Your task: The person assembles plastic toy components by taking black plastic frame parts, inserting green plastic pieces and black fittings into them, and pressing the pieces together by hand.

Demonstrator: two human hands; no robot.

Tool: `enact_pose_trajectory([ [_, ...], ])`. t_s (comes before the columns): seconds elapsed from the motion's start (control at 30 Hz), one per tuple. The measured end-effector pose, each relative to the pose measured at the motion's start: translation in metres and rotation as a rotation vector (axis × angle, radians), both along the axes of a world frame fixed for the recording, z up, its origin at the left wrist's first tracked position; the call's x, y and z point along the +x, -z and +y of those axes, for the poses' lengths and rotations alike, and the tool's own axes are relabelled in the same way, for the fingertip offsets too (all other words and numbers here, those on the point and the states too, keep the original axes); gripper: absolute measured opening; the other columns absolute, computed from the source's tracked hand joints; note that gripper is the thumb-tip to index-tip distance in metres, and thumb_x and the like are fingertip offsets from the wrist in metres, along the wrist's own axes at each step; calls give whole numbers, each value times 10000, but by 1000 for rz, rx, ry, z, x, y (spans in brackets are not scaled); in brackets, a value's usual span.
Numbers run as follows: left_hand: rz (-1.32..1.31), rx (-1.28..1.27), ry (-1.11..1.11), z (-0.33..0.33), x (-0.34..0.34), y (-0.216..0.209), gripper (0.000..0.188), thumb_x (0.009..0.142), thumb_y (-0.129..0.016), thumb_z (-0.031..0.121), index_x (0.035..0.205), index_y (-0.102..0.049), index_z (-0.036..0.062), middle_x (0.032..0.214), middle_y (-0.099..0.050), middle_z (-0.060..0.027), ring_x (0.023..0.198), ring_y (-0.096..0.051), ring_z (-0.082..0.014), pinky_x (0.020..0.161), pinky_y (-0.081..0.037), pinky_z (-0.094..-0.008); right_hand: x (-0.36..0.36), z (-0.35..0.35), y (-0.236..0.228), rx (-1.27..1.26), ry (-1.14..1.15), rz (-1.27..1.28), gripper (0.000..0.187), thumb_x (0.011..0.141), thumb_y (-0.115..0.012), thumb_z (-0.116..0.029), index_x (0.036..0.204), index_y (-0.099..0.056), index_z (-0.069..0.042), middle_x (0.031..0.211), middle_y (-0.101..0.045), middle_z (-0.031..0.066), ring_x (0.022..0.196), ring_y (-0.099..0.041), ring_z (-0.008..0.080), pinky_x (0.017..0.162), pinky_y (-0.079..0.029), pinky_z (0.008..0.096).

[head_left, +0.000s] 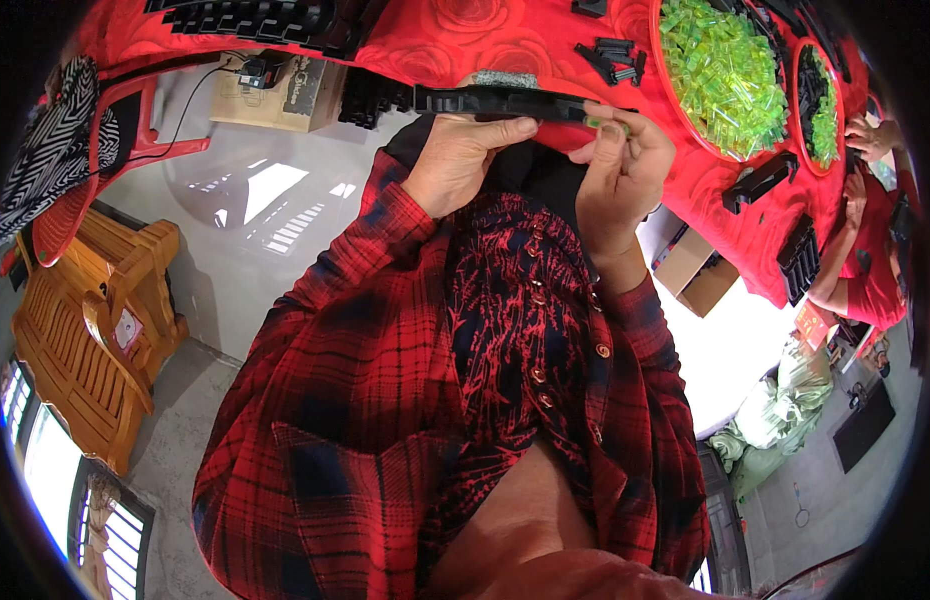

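My left hand (451,162) is closed on a long black plastic strip (515,102), thumb lying along its near side. The strip is held level at the near edge of the red table. By its right end, my right hand (625,175) pinches a small green piece (593,122), mostly hidden by the fingers. Whether that piece touches the strip I cannot tell. Many clear yellow-green plastic pieces (723,75) fill a round red-rimmed tray to the right of my right hand.
The table bears a red rose-patterned cloth (415,40). Black parts (613,60) lie beyond my right hand, and a black block (760,182) sits right of it. Another person's arm (835,250) reaches in at the far right, beside a second tray (817,105). A cardboard box (275,95) stands left.
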State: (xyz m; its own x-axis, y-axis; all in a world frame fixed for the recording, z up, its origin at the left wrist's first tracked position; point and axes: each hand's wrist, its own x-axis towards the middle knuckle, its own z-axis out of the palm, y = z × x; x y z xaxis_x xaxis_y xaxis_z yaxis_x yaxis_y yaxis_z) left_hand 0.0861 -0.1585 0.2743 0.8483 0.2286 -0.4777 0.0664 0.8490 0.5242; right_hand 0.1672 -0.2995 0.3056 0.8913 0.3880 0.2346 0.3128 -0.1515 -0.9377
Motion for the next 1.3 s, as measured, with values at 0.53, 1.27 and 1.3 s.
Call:
enact_pose_trajectory([
  [0.53, -95, -249, 7, 8, -11, -6, 325, 1045, -498, 272, 1244, -593, 35, 1230, -650, -110, 1190, -603, -241, 1117, -418, -411, 6, 0, 34, -57, -75, 3, 179, 958, -633, -26, 1113, -547, 3, 975, -675, 118, 709, -692, 171, 650, -577, 272],
  [1.27, 69, -133, -136, -8, -11, -1, 368, 1032, -524, 292, 1233, -592, -8, 1223, -641, -165, 1196, -607, -270, 1086, -467, -360, 9, -2, 21, -163, -23, 70, 131, 898, -697, 2, 1029, -686, 10, 893, -666, 87, 587, -583, 101, 531, -482, 228],
  [1.3, 72, -157, -143, -8, -11, -1, 379, 1033, -523, 296, 1237, -589, -16, 1224, -640, -169, 1196, -606, -274, 1086, -468, -361, 10, -3, 22, -158, -23, 86, 135, 902, -695, -3, 1036, -685, 10, 886, -674, 87, 590, -590, 99, 534, -488, 228],
])
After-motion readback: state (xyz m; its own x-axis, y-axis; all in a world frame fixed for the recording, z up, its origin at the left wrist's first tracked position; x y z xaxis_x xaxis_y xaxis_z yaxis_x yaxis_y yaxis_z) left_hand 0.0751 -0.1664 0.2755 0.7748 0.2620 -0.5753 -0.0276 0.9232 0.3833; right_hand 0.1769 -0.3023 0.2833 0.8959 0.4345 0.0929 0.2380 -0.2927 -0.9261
